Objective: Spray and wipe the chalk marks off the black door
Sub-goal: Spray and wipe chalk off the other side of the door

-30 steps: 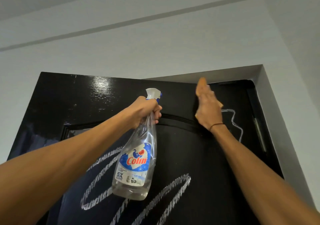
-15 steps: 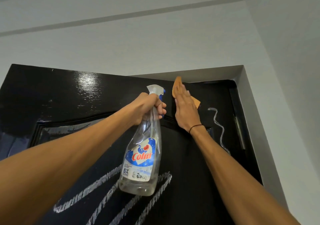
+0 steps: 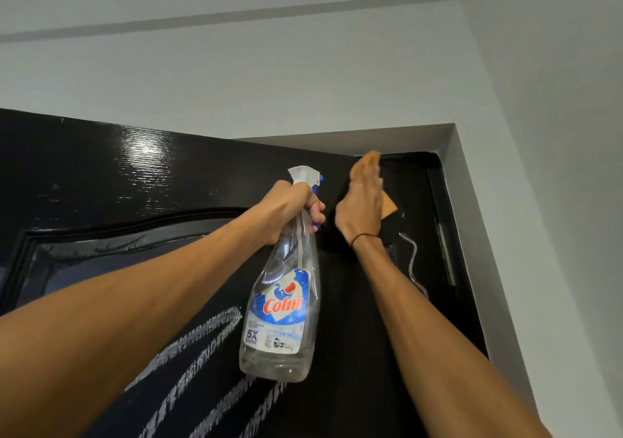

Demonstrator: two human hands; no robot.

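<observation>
The glossy black door fills the lower half of the view. White chalk loops run across its lower panel, and a thin chalk squiggle sits near the hinge side. My left hand grips the neck of a clear spray bottle with a blue and white label, held upright in front of the door. My right hand presses an orange cloth flat against the door's top right corner with straight fingers. Most of the cloth is hidden under the palm.
A grey door frame and white wall border the door at the top and right. A metal hinge shows along the door's right edge. Wet streaks mark the upper left panel.
My right hand with the cloth slid left along the door's top, then went back up to the right, into the top corner. The left hand kept the bottle steady. The view shifted.
</observation>
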